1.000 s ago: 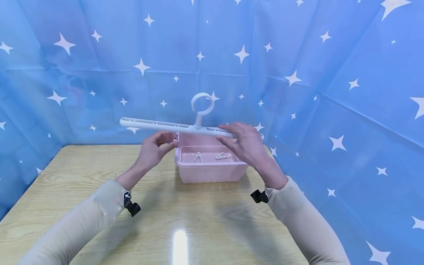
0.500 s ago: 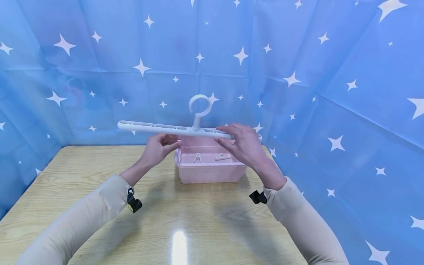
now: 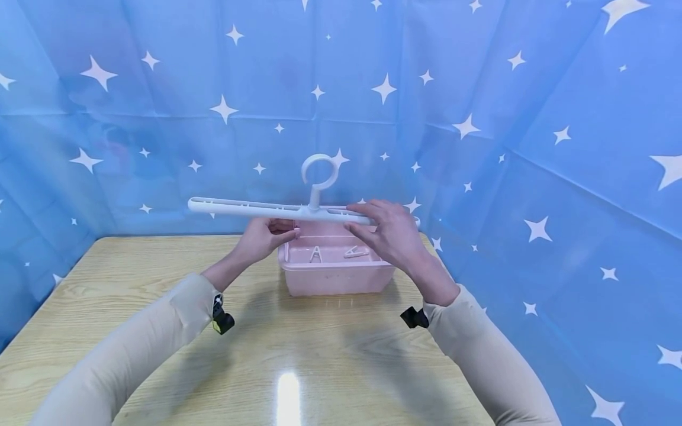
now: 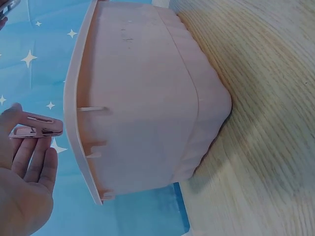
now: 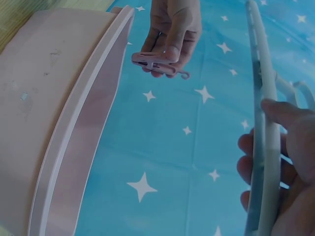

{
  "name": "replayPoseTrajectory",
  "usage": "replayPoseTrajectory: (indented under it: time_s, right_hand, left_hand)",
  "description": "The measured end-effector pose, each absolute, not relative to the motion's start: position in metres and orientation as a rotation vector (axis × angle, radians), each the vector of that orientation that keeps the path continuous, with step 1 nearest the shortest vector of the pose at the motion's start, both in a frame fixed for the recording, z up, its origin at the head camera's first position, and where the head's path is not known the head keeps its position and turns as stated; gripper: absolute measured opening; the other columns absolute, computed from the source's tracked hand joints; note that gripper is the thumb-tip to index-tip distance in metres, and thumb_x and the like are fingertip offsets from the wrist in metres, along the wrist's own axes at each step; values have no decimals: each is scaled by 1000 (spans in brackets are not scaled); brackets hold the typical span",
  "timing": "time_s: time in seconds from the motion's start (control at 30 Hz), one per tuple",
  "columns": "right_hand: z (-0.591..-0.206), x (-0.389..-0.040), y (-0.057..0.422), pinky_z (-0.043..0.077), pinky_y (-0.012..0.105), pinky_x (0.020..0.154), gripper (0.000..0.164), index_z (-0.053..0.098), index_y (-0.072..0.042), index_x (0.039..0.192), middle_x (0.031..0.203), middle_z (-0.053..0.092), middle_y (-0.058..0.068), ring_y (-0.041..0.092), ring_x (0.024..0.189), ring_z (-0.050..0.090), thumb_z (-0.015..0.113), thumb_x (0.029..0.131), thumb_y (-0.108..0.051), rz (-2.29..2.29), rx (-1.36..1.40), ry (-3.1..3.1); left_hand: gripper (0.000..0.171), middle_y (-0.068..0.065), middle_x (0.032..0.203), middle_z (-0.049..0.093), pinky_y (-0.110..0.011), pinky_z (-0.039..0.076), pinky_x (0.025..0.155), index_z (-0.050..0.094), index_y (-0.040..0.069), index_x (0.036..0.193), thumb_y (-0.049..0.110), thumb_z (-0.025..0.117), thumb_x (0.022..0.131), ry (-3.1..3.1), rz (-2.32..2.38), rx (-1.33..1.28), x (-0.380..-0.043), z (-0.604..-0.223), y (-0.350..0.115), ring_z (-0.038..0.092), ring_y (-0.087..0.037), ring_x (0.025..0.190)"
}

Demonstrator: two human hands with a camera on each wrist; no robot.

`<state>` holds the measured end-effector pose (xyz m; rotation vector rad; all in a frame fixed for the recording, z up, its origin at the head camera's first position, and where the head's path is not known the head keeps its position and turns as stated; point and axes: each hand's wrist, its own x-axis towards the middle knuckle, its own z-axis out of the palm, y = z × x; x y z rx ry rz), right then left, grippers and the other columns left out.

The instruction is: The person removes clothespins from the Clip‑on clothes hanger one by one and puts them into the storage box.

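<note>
My right hand point(image 3: 394, 236) grips the right arm of a white plastic clothes hanger point(image 3: 245, 208), thumb on the near side. The hanger is held above the bin, its round hook upward. Below the bar, my left hand point(image 3: 261, 239) pinches a small pink clothespin point(image 4: 42, 126) between thumb and fingers. In the right wrist view a small hook shows at one end of the clothespin point(image 5: 153, 63). The pin is apart from the hanger. Two white clothespins, one standing spread point(image 3: 316, 255) and one lying sideways point(image 3: 356, 252), are in the pink plastic bin point(image 3: 338, 281).
The bin stands toward the back of a wooden table point(image 3: 319, 361), its rim point(image 3: 335, 266) just under my hands. A blue star-patterned curtain point(image 3: 256, 71) hangs behind the table and along the sides. Light glares off the front of the tabletop.
My left hand has moved right with the clothespin, from beside the bin's left edge to over it. The hanger has shifted slightly left and down in view. My right hand keeps its grip.
</note>
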<state>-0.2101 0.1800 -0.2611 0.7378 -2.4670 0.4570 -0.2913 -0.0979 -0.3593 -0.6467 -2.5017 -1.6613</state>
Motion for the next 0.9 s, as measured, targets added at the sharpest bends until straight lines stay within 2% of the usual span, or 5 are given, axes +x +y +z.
replayPoseTrajectory:
  time_s: [0.37,0.67,0.9]
  right_hand:
    - [-260,-210,181,52,41,77,36,73,-17,122,103,75,5,24,88,66,73,91,-36,442,728,-2469]
    - [-260,-209,181,52,42,79,37,73,-17,122,104,75,5,24,91,67,74,90,-36,448,726,-2470]
    - [-262,-209,181,52,42,80,36,73,-17,121,102,75,5,24,91,68,74,90,-36,440,737,-2459]
  left_hand:
    - [38,-18,114,73,-38,58,90,64,3,124,10,76,89,-2532,-1629,-756,-298,-358,-88,73,-31,105]
    - [39,-19,113,72,-33,59,86,63,2,123,9,77,87,-2535,-1703,-770,-302,-355,-81,73,-31,104]
    - [37,-21,114,72,-32,59,88,63,0,123,0,74,87,-2559,-1734,-742,-304,-358,-77,72,-33,107]
